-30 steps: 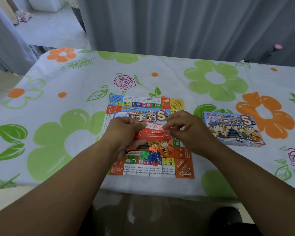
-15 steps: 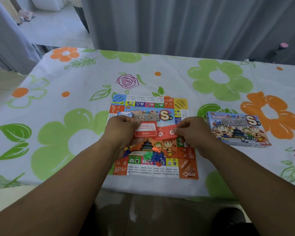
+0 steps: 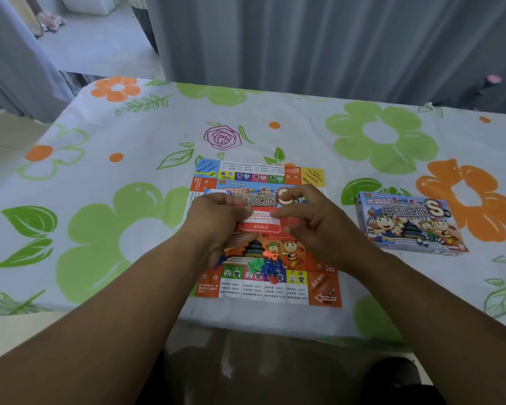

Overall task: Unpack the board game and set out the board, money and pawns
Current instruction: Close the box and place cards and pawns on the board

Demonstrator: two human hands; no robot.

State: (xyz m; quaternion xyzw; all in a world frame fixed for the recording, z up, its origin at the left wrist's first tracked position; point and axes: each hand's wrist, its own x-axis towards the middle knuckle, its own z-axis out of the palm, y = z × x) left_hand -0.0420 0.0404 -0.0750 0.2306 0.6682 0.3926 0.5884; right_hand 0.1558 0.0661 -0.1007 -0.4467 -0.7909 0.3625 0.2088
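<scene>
We hold the thin stack of red paper slips, probably the game's money, just above the middle of the board, which lies flat on the table. Our left hand pinches the stack's left end. Our right hand curves loosely over the right end, and we cannot tell whether it grips. The slips look light, limp and slippery against each other, so we judge it best to pinch them by the short ends. The small plastic pawns lie heaped near the board's near edge, and the box sits apart on the right.
</scene>
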